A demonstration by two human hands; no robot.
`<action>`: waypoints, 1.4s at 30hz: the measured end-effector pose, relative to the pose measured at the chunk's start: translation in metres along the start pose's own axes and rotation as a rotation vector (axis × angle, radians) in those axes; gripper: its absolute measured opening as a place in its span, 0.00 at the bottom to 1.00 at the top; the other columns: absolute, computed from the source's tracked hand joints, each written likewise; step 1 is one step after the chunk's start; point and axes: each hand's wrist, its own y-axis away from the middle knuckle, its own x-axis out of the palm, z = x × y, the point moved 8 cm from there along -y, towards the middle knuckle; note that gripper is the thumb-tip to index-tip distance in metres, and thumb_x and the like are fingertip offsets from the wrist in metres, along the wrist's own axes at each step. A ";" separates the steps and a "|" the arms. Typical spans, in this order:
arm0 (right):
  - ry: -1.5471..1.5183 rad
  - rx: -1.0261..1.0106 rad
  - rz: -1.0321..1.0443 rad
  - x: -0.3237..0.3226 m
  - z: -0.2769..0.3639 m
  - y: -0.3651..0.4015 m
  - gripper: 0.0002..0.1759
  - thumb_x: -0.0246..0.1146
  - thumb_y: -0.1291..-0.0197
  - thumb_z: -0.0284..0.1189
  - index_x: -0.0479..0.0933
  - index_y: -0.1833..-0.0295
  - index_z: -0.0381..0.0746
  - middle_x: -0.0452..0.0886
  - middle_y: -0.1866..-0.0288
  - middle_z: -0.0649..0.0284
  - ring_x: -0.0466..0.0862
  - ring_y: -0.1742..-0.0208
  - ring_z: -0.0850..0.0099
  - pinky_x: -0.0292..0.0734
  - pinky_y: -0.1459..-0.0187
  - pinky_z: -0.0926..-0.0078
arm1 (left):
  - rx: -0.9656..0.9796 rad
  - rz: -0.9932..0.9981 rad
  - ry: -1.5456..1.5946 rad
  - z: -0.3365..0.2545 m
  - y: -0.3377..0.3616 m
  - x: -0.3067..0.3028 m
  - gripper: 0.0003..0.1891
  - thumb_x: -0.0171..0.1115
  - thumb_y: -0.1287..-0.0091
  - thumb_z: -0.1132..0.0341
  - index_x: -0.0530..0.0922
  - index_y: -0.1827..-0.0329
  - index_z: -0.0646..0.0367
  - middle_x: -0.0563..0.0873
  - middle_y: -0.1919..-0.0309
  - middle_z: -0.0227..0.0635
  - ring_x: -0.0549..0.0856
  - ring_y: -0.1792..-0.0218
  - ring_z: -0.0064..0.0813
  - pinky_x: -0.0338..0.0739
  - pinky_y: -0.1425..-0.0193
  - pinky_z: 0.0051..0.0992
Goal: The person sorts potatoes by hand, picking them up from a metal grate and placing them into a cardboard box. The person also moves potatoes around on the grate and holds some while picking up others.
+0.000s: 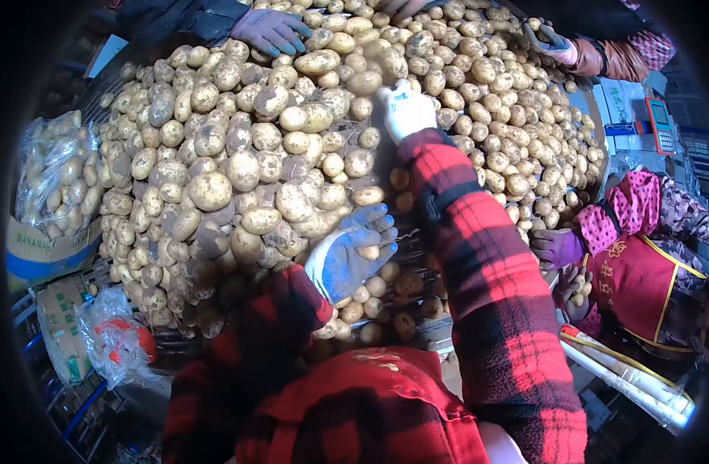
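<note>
A broad heap of soil-dusted potatoes (210,191) lies under both hands. My left hand (340,259), in a blue and white glove, is turned palm up at the near side of the heap. A small potato (367,252) rests in it against the fingers. Farther off, my right hand (410,114) wears a white glove and reaches over the heap at the upper middle. Its fingers are curled down among the potatoes, and whatever they hold is hidden. Between the hands, dark slats (418,249) show beneath the potatoes.
Other people's gloved hands work around the heap: one at upper left (271,31), one at upper right (551,42), one at right (557,247). A plastic bag of potatoes (60,178) stands in a carton (49,251) at left. White poles (625,379) lie at lower right.
</note>
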 end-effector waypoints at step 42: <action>0.375 -0.159 -0.121 -0.021 -0.032 -0.010 0.16 0.62 0.28 0.35 0.88 0.39 0.52 0.90 0.44 0.56 0.84 0.34 0.49 0.66 0.24 0.36 | -0.252 0.216 -0.030 0.022 0.026 0.005 0.24 0.59 0.19 0.51 0.75 0.26 0.51 0.86 0.50 0.34 0.85 0.61 0.34 0.82 0.70 0.32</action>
